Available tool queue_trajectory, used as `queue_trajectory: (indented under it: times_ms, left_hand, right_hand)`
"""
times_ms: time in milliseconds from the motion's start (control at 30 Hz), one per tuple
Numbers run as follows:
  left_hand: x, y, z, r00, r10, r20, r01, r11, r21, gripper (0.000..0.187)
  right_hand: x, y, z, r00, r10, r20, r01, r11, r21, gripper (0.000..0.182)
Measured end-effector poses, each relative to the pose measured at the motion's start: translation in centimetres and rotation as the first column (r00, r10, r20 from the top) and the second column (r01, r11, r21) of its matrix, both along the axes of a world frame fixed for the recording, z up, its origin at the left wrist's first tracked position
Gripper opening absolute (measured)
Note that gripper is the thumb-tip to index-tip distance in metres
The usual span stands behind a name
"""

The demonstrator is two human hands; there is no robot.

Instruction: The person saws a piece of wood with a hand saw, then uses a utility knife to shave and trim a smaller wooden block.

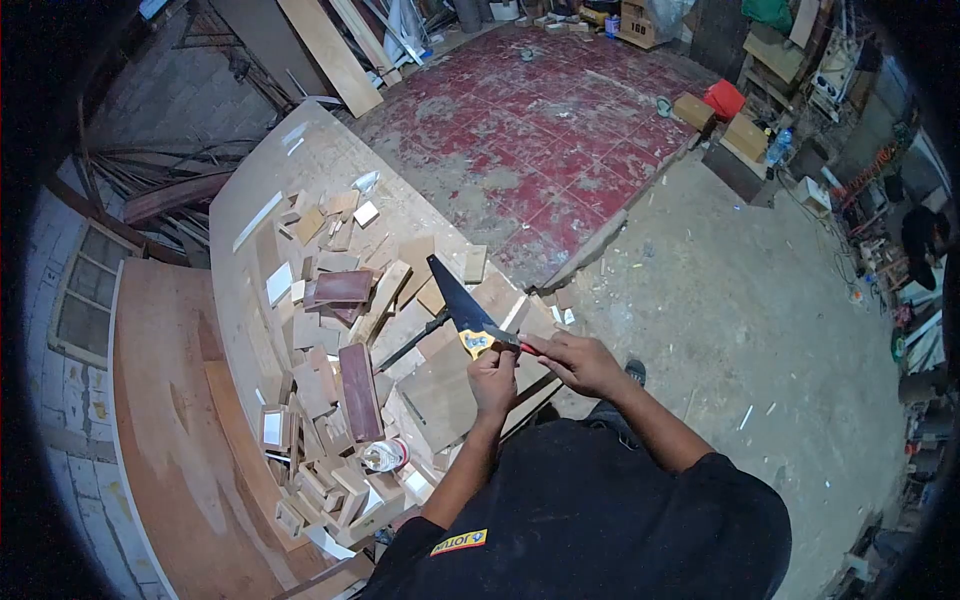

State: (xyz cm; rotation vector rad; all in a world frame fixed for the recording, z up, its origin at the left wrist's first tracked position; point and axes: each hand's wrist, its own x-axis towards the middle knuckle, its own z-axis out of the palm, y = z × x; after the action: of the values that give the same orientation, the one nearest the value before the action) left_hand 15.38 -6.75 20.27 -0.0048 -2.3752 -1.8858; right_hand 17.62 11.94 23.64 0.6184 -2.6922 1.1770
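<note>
A handsaw (457,300) with a dark blade and a yellow handle section points up and away over the bench. My left hand (493,383) is closed around its handle end. Just to the right, my right hand (582,364) is closed on a red-handled tool (527,348), whose dark metal end meets the saw handle; its exact kind is hard to make out. Behind the saw lies a black bar-like tool (412,340) on the boards. A dark red wood block (360,392) rests left of my left hand.
Wood offcuts (335,490) are heaped along the workbench (330,150). A round tin (385,455) stands near the bench's front edge. A red tiled platform (550,130) rises beyond, with concrete floor (740,330) to the right. A person (925,240) is at the far right.
</note>
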Motion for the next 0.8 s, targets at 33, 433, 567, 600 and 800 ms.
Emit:
queue_trajectory:
  times_ms: [33, 433, 567, 600, 800]
  left_hand:
    - [0.1, 0.2, 0.4, 1.0, 0.012, -0.021, -0.011, 1.0, 0.017, 0.022]
    - [0.7, -0.2, 0.6, 0.997, -0.068, -0.024, 0.069, 0.997, 0.038, 0.017]
    - [0.8, 0.5, 0.8, 0.998, -0.049, -0.034, 0.054, 0.984, 0.167, 0.017]
    - [0.7, 0.5, 0.7, 0.998, -0.045, -0.04, 0.051, 0.985, 0.163, 0.018]
    - [1.0, 0.8, 0.4, 0.998, -0.032, -0.057, 0.041, 0.983, 0.179, 0.018]
  right_hand:
    - [0.1, 0.1, -0.2, 1.0, 0.013, -0.004, -0.013, 1.0, -0.001, 0.049]
    - [0.2, 0.8, 0.0, 0.999, 0.035, -0.009, -0.035, 0.999, 0.014, 0.047]
    - [0.2, 1.3, -0.2, 1.0, 0.028, 0.003, -0.028, 1.0, 0.002, 0.046]
    - [0.2, 1.4, -0.3, 1.0, 0.03, 0.003, -0.03, 1.0, 0.002, 0.046]
    - [0.3, 2.0, -0.8, 1.0, 0.019, 0.006, -0.019, 1.0, 0.017, 0.044]
